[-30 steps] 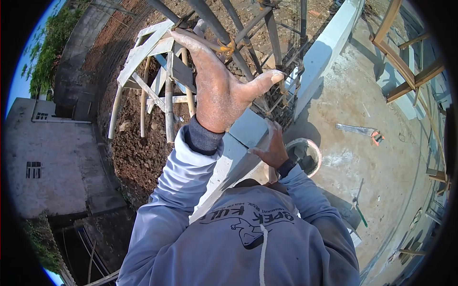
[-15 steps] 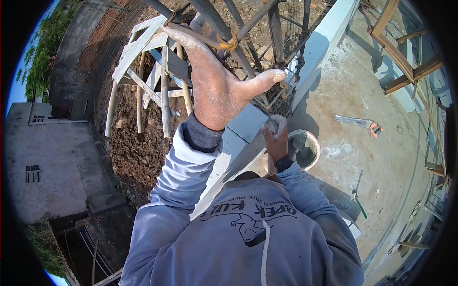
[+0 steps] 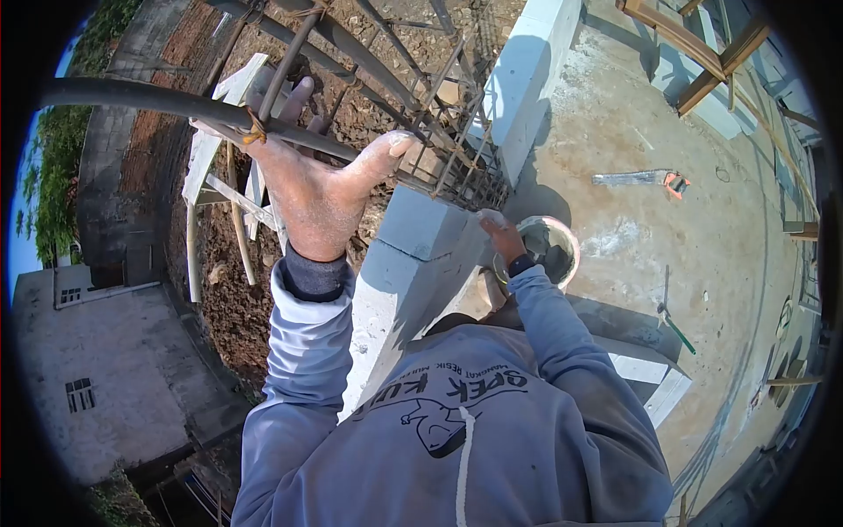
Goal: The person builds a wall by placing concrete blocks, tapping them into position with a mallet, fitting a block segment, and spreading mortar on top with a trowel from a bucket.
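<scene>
Nearest is a grey hooded sweatshirt (image 3: 492,457) with dark lettering and a white drawstring. Just beyond it, the right hand (image 3: 503,239) reaches between a pale blue-grey rectangular block (image 3: 417,220) and a round bucket with a pinkish-white rim (image 3: 575,250) holding grey paste; its fingers are small in view, so I cannot tell whether they grasp anything. Farther left, the dusty left hand (image 3: 307,198) lies against a long dark round bar (image 3: 167,101), thumb spread wide, fingers passing behind the bar and reappearing beyond it; how firmly they grip I cannot tell. An orange tie (image 3: 255,127) wraps the bar beside that hand. Past the block stands a dark lattice of thin rods (image 3: 474,171). To the right, on the floor, lies a saw with an orange handle (image 3: 645,178); at the far right rises a brown timber frame (image 3: 689,44).
</scene>
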A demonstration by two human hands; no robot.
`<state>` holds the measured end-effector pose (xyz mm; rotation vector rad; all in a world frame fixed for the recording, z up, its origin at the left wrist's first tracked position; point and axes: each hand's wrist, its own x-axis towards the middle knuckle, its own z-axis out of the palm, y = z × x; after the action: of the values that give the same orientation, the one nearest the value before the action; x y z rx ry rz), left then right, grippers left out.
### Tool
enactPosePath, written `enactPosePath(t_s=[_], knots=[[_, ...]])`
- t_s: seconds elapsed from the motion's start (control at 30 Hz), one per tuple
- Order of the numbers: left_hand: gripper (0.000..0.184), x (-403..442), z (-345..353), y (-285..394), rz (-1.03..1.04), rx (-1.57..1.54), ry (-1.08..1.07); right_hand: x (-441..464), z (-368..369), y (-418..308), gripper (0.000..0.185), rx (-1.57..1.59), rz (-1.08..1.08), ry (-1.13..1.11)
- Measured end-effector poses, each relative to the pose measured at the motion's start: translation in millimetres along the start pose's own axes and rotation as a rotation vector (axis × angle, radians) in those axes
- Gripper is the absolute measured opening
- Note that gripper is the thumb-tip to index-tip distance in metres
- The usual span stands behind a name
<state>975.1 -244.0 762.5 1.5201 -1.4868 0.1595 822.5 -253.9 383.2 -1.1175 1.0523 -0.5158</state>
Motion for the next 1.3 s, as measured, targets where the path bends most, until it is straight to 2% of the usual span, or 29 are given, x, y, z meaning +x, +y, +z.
enactPosePath(t_s=[0.07,0.13,0.2,0.27,0.37,0.43,0.5,0.57,0.6,0.63,0.67,0.73,0.77,0.83,0.87,0.93,1.0,1.1,1.2,1.23,1.3], knots=[[0.111,-0.5,1.3,0.6,-0.012,-0.016,0.011,-1.3,8.5,6.1,0.037,-0.233,-0.328,-0.012],[0.114,-2.4,-0.3,-1.7,0.001,0.036,-0.002,-25.8,12.9,-41.7,0.043,-0.053,-0.221,-0.05],[0.101,-2.5,-0.8,0.1,0.025,0.049,-0.007,-39.1,19.0,-60.8,0.046,0.0,-0.203,-0.071],[0.095,-3.9,-2.6,0.4,0.042,0.055,-0.004,-42.1,27.5,-63.1,0.047,-0.071,-0.278,-0.076],[0.099,-5.7,-3.5,-6.1,0.073,0.06,0.003,-31.2,50.3,-56.9,0.055,0.181,-0.411,-0.056],[0.105,-8.7,-3.8,-11.2,0.1,0.082,-0.001,-33.5,65.5,-55.5,0.063,0.52,-0.328,-0.129],[0.116,-6.9,-6.5,-13.2,0.122,0.08,-0.018,-38.5,76.8,-68.5,0.071,0.408,-0.289,-0.103],[0.132,-2.3,-9.3,-15.3,0.145,0.025,-0.034,-43.6,86.6,-84.2,0.079,-0.145,-0.312,0.035],[0.139,-2.6,-14.0,-21.1,0.187,-0.022,-0.034,-47.6,93.1,-88.5,0.082,-0.161,-0.326,0.113],[0.143,-3.1,-24.1,-22.8,0.212,0.109,-0.052,-49.8,99.2,-93.4,0.085,-0.177,-0.347,0.191],[0.138,-1.7,-35.0,-31.3,0.135,0.083,-0.104,-50.1,103.4,-98.2,0.089,-0.193,-0.37,0.268],[0.127,-5.5,-58.6,-54.5,-0.036,0.019,-0.207,-36.3,105.7,-76.6,0.077,-0.172,-0.294,0.237],[0.106,-10.4,-65.1,-58.1,-0.126,-0.138,-0.076,-30.3,100.6,-69.8,0.071,-0.261,-0.309,0.188],[0.099,-30.6,-76.8,-85.8,-0.333,-0.072,-0.081,-20.4,85.1,-60.9,0.059,-0.532,-0.4,0.058],[0.096,-47.4,-78.4,-101.9,-0.444,-0.049,-0.093,-23.3,83.0,-63.3,0.054,-0.577,-0.372,0.044],[0.089,-91.5,-71.9,-134.7,-0.633,-0.02,-0.324,-29.8,79.4,-71.0,0.045,-0.669,-0.319,0.012],[0.086,-138.1,-54.9,-167.3,-0.776,-0.067,-0.528,-32.1,77.1,-77.7,0.049,-0.648,-0.231,0.018],[0.085,-165.7,-37.3,-168.2,-0.868,-0.234,-0.742,-57.0,97.2,-126.5,0.06,-0.349,-0.01,0.141],[0.078,-178.9,-17.6,-168.9,-0.825,-0.153,-0.803,-66.7,99.6,-143.8,0.07,-0.313,0.066,0.117],[0.071,-180.2,-14.4,-170.0,-0.877,-0.301,-0.876,-68.2,100.0,-145.5,0.067,-0.319,0.081,0.126],[0.067,-189.4,-10.7,-169.0,-0.874,-0.418,-0.809,-70.0,100.6,-148.1,0.063,-0.33,0.105,0.137]])
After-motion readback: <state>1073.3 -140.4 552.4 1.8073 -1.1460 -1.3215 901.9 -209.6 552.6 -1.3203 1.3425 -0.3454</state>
